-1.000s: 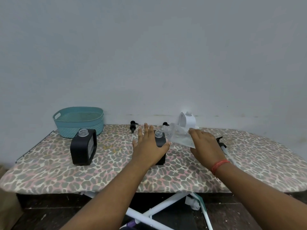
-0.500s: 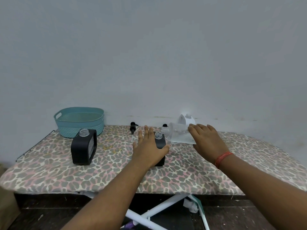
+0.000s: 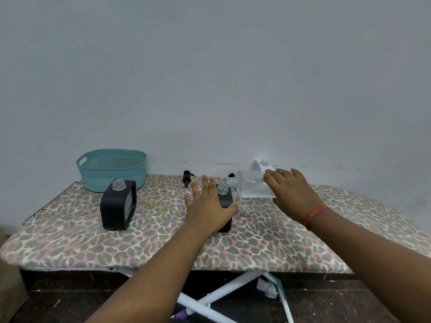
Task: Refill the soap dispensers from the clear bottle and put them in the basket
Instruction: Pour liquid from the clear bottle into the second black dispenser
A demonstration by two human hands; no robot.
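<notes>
left hand (image 3: 206, 207): fingers straight, thumb wrapped round the black dispenser (image 3: 225, 201), steadying it upright.
right hand (image 3: 290, 193): fingers curled over the clear bottle (image 3: 250, 187), tipped sideways, its neck just above the dispenser's open mouth.
second dispenser (image 3: 118, 207): uncapped, left on the board (image 3: 303, 241).
basket (image 3: 112, 169): back left corner.
</notes>
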